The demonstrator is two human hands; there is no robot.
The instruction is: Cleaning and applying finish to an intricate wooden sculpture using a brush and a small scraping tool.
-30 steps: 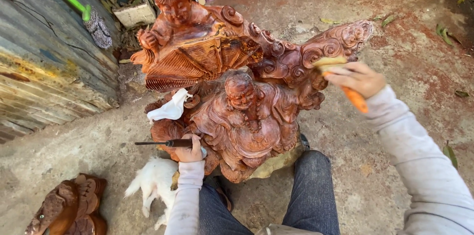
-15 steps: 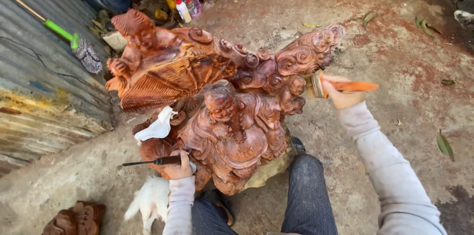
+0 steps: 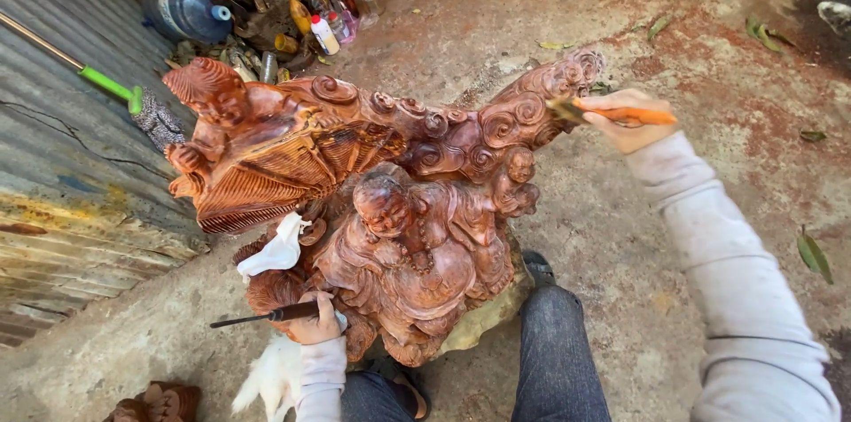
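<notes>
A large reddish-brown carved wooden sculpture point(image 3: 372, 200), with figures, swirls and a ribbed fan shape, stands on the ground before me. My right hand point(image 3: 620, 125) grips an orange-handled brush point(image 3: 612, 112), its bristle end touching the swirled carving at the sculpture's upper right. My left hand point(image 3: 315, 324) rests against the sculpture's lower left and holds a thin dark tool point(image 3: 266, 316) pointing left. A crumpled white cloth point(image 3: 277, 249) lies tucked on the carving just above that hand.
A corrugated metal sheet point(image 3: 71, 200) lies at left with a green-handled mop point(image 3: 124, 98). A blue water jug point(image 3: 186, 10) and several small bottles point(image 3: 328, 23) stand at the back. A white animal point(image 3: 270, 378) and a small carved piece point(image 3: 164, 402) sit near my legs.
The view has drawn closer and shifted. My right hand moved the brush from lower on the swirls up to the sculpture's upper right tip. My left hand stayed on the lower left.
</notes>
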